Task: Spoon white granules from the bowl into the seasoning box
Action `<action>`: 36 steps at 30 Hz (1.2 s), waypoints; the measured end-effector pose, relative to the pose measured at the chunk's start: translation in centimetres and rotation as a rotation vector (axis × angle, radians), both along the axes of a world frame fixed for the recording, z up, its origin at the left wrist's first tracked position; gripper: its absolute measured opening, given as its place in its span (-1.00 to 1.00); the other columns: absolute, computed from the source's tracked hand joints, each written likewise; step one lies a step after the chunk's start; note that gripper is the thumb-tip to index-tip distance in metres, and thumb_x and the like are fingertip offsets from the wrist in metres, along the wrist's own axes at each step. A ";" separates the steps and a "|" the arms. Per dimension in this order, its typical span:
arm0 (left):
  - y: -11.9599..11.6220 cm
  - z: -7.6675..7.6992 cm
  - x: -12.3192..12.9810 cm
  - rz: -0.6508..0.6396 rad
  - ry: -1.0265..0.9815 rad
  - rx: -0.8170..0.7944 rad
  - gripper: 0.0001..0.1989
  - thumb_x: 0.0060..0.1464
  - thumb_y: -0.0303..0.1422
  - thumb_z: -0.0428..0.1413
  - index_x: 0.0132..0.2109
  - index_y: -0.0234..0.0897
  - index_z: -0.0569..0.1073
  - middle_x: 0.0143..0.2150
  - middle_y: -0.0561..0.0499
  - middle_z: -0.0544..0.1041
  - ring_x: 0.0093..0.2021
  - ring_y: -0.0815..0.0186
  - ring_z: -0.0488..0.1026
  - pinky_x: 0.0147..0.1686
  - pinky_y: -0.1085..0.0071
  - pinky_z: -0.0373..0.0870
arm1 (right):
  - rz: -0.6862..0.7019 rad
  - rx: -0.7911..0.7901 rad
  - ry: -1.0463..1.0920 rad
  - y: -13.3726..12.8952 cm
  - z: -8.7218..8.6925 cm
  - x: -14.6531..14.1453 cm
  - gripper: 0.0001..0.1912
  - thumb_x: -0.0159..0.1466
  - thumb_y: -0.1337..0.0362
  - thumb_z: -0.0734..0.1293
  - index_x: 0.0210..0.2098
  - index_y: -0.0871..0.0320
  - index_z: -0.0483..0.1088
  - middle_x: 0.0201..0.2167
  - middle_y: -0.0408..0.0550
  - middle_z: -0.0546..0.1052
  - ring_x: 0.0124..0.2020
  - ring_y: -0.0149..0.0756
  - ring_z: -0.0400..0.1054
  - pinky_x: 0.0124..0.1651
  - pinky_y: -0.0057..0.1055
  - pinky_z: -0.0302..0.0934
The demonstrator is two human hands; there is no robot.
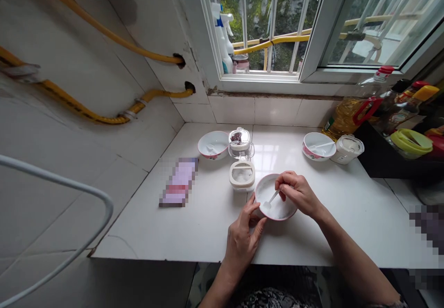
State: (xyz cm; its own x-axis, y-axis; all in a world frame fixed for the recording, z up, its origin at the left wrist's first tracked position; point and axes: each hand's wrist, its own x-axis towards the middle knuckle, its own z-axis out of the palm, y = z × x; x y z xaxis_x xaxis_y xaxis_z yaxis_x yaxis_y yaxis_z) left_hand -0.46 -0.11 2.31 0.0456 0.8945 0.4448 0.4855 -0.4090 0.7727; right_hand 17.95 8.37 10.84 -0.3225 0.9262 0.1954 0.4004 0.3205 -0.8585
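Spoon point(272, 198), pointing lower left, in right hand point(299, 194)

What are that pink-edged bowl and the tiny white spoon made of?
The bowl looks like glazed ceramic: its white outside is smooth and glossy, with a pink rim. The little spoon seems to be white plastic, thin and plain, though it's too small here to be sure.

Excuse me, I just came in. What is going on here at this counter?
A person stands at a white tiled counter below a window. Their left hand holds a pink-rimmed bowl of something white, and their right hand holds a small white spoon in it. An open clear container stands beside it. Two other bowls sit farther back.
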 end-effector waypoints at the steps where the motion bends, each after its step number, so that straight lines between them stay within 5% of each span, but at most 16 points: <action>1: 0.0 0.0 0.0 0.001 0.003 -0.005 -0.74 0.32 -0.31 0.06 0.12 -0.20 0.34 0.25 -0.27 0.44 -0.27 0.30 0.66 -0.22 0.39 0.62 | -0.023 -0.030 0.035 0.0 0.1 0.1 -0.79 0.10 0.39 0.18 -0.59 0.07 0.37 -0.67 -0.16 0.42 -0.39 -0.23 0.33 -0.22 -0.31 0.22; 7: 0.0 -0.2 0.0 0.009 0.011 -0.002 -0.74 0.34 -0.25 0.03 0.11 -0.20 0.34 0.25 -0.28 0.44 -0.26 0.30 0.66 -0.22 0.38 0.62 | -0.101 -0.225 0.268 0.4 0.5 0.3 -0.85 0.09 0.29 0.22 -0.53 0.12 0.40 -0.74 -0.23 0.37 -0.63 -0.38 0.19 -0.46 -0.40 0.10; 17: 0.1 -0.1 0.1 -0.008 0.004 0.021 -0.73 0.36 -0.27 0.02 0.13 -0.21 0.32 0.27 -0.31 0.41 -0.30 0.33 0.65 -0.23 0.41 0.62 | -0.219 -0.245 0.425 1.4 0.0 0.2 -0.88 0.10 0.25 0.30 -0.49 0.14 0.44 -0.70 -0.19 0.44 -0.56 -0.33 0.29 -0.32 -0.35 0.23; 23: 0.0 -0.1 0.1 -0.012 -0.007 0.022 -0.73 0.35 -0.30 0.03 0.14 -0.20 0.32 0.28 -0.29 0.41 -0.32 0.34 0.65 -0.26 0.42 0.61 | -0.216 0.127 0.265 0.4 0.1 -2.3 -0.89 0.33 0.26 0.24 -0.23 0.09 0.40 -0.41 -0.08 0.59 -0.32 -0.22 0.47 -0.13 -0.26 0.30; 28: 0.1 -0.1 0.1 -0.012 -0.009 0.032 -0.72 0.33 -0.34 0.05 0.15 -0.20 0.32 0.27 -0.28 0.42 -0.25 0.30 0.66 -0.19 0.39 0.61 | 0.023 0.618 -0.195 0.4 -0.6 -3.4 -0.74 0.30 0.49 0.16 -0.19 0.08 0.40 -0.39 -0.08 0.60 -0.32 -0.25 0.45 0.14 -0.10 0.17; 32: 0.0 -0.1 0.1 -0.018 -0.017 0.031 -0.72 0.33 -0.36 0.05 0.15 -0.21 0.32 0.28 -0.30 0.41 -0.29 0.33 0.65 -0.23 0.42 0.61 | -0.040 0.741 -0.169 0.2 0.2 -2.5 -0.73 0.29 0.52 0.17 -0.16 0.08 0.38 -0.39 -0.12 0.60 -0.35 -0.26 0.46 0.12 -0.10 0.19; 36: 0.0 0.0 0.1 -0.014 -0.007 0.041 -0.72 0.33 -0.34 0.05 0.15 -0.20 0.32 0.27 -0.29 0.42 -0.26 0.30 0.66 -0.23 0.43 0.61 | -0.093 0.738 -0.087 -0.2 1.5 -0.9 -0.80 0.23 0.49 0.20 -0.34 0.07 0.36 -0.56 -0.22 0.46 -0.54 -0.32 0.31 0.01 -0.13 0.25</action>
State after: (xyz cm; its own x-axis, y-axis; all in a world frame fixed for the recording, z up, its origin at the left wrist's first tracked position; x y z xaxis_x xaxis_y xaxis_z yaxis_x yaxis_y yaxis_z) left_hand -0.35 -0.07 2.32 0.0549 0.8746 0.4817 0.4738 -0.4475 0.7585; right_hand 17.02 8.12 12.29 -0.2918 0.5882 0.7543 0.5105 0.7626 -0.3972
